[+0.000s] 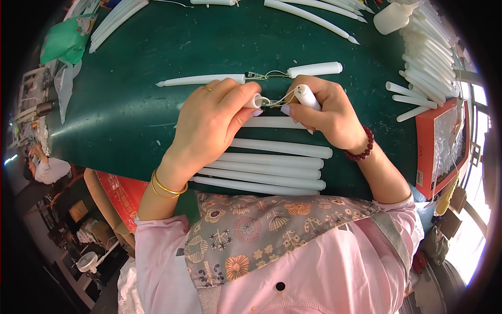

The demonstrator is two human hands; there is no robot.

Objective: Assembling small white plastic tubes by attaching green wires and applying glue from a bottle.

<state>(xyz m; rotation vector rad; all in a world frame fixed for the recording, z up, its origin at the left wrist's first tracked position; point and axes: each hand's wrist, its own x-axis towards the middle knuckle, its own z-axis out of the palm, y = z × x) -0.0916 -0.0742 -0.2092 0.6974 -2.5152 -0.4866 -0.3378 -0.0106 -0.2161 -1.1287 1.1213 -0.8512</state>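
Note:
My left hand (209, 112) is closed around a white LED taper candle tube (254, 100), its open end facing right. Thin wires with a small circuit board (274, 103) run from that end toward a short white candle base (308, 98). My right hand (334, 112) grips this base, tilted up, with thumb and fingertips close to the wires. Just beyond my hands lies another candle, its flame-tipped tube (201, 80) joined by wires to a separate base (315, 69). Between my forearms several white taper candles (277, 161) lie side by side; my left hand hides part of them.
A pile of white tubes (426, 63) and a white bottle (392, 18) are at the far right, above a red box (439, 144). More candles (311, 20) lie along the far side. A green bag (67, 42) sits far left on the green table (120, 125). Another person (49, 168) is at left.

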